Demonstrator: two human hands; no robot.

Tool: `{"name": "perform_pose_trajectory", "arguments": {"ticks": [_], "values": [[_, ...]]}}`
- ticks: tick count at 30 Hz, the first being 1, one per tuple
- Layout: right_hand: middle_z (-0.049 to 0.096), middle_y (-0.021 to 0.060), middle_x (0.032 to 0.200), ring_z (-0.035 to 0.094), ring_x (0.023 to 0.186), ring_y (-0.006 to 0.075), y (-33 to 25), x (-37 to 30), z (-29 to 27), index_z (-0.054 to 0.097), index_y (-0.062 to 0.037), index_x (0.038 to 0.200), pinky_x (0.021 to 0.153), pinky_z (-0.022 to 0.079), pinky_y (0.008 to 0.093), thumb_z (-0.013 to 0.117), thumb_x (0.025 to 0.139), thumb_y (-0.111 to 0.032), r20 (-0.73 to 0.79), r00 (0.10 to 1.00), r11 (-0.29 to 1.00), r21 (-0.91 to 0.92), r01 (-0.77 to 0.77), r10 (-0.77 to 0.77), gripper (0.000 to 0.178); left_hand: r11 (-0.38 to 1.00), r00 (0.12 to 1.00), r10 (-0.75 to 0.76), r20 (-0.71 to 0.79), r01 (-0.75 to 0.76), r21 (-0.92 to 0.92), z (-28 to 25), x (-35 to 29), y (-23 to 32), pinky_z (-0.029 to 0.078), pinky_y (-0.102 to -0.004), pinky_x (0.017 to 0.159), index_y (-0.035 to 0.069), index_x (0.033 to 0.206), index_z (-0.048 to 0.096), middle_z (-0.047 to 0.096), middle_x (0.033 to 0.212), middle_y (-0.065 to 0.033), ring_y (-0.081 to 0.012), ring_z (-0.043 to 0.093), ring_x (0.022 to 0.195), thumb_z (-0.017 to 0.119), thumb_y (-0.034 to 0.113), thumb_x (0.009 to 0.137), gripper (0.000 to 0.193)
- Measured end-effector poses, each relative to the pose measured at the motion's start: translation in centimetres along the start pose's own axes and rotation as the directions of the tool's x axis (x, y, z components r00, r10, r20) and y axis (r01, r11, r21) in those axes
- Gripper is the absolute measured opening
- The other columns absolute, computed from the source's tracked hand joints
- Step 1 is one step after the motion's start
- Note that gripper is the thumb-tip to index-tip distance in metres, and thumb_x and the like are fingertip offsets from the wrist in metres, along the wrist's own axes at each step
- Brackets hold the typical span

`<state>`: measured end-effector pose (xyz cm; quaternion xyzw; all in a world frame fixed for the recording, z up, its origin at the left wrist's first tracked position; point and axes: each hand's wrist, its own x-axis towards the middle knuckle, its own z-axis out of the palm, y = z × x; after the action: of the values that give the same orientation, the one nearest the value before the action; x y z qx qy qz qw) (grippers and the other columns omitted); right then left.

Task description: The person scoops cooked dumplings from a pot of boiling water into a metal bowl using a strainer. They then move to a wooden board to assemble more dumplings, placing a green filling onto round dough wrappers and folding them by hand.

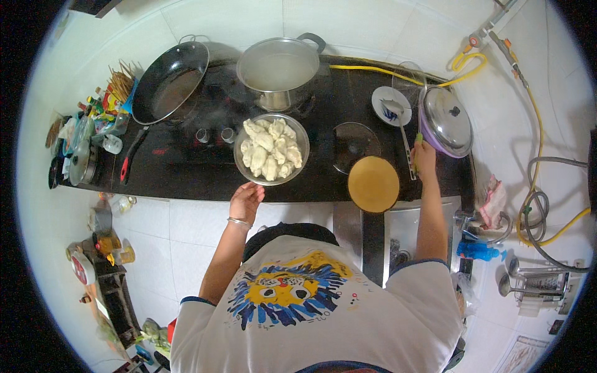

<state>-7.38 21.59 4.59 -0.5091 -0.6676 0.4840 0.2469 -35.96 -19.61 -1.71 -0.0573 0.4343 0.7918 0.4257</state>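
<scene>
White tee [211, 329] carries a lion print [286, 287], yellow face, blue mane, small marks beside it too tiny to make out; red lit marks [160, 151] on the blk counter [205, 171] also unclear; multicol. printed pkts [112, 99] at the far L end, lettering too small from here. Steel bowl [303, 140] is shiny, round, piled w/ dumplings [268, 146]: plump, off-white, lumpy, lying every which way, some lengthwise, some across. It's mid-counter, near edge, this side of the pot [278, 43] w/ cloudy liquid; can't tell if resting or lifted. L hand [248, 199] is at its near rim, fingers bent & close together, can't tell if gripping. R hand [425, 160] is closed round the green-handled skimmer [419, 137], approx. upright in view, long axis running away from the person, round see-through head toward the back wall, betw. the plate [379, 102] & the lidded purple pot [448, 118]
</scene>
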Motion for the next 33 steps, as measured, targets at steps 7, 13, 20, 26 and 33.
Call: {"name": "perform_pose_trajectory", "arguments": {"ticks": [7,13,20,26,33], "values": [[0.058,0.0229,0.084,0.057,0.075,0.0414,5.7,0.3,0.8,0.044,-0.0010,0.111,0.064,0.046,0.0468,0.049,0.085,-0.018,-0.130,0.933,0.694,-0.704,0.151,-0.335,0.032,0.999,1.000,0.013,-0.029,-0.012,0.033,0.3,-0.4,-0.2,0.048,-0.0281,0.075,0.000,0.101,0.050,0.059,0.088,-0.0081,-0.0168,0.058,0.079,0.050,0.007,0.079,0.023],[0.056,0.0179,0.099,0.059,0.081,0.0367,10.1,1.3,0.7,0.040,-0.0067,0.118,0.065,0.049,0.0447,0.051,0.083,-0.020,-0.067,0.927,0.569,-0.805,0.169,-0.370,0.038,0.999,0.999,0.007,-0.040,-0.005,0.051,0.5,-0.3,0.0,0.047,-0.0286,0.075,0.004,0.095,0.052,0.059,0.086,-0.0069,-0.0162,0.057,0.079,0.050,0.008,0.081,0.014],[0.054,0.0172,0.101,0.056,0.088,0.0344,13.2,3.1,0.5,0.048,-0.0031,0.108,0.070,0.048,0.0431,0.052,0.084,-0.025,-0.010,0.975,0.605,-0.786,0.130,-0.223,0.033,0.997,0.998,0.033,-0.055,-0.029,0.071,0.0,0.4,-0.1,0.048,-0.0302,0.072,0.004,0.091,0.051,0.059,0.083,-0.0085,-0.0181,0.058,0.077,0.049,0.008,0.084,0.008],[0.056,0.0190,0.086,0.055,0.083,0.0361,3.7,-0.6,4.5,0.054,0.0021,0.100,0.072,0.044,0.0402,0.054,0.082,-0.022,-0.193,0.851,0.694,-0.677,0.245,-0.488,0.030,0.976,0.991,0.085,-0.101,-0.063,0.207,0.1,0.7,0.1,0.049,-0.0308,0.066,0.007,0.086,0.050,0.060,0.080,-0.0077,-0.0180,0.058,0.069,0.051,0.013,0.086,0.006],[0.063,0.0073,0.075,0.058,0.063,0.0140,-2.8,-4.3,20.6,0.061,0.0019,0.093,0.059,0.046,0.0260,0.057,0.084,-0.018,0.386,0.888,0.966,0.159,0.205,-0.252,0.023,0.894,0.943,0.253,-0.215,-0.144,0.425,-0.9,4.0,1.9,0.048,-0.0262,0.059,0.009,0.080,0.052,0.055,0.070,-0.0006,-0.0119,0.054,0.061,0.053,0.010,0.085,0.005]]}}
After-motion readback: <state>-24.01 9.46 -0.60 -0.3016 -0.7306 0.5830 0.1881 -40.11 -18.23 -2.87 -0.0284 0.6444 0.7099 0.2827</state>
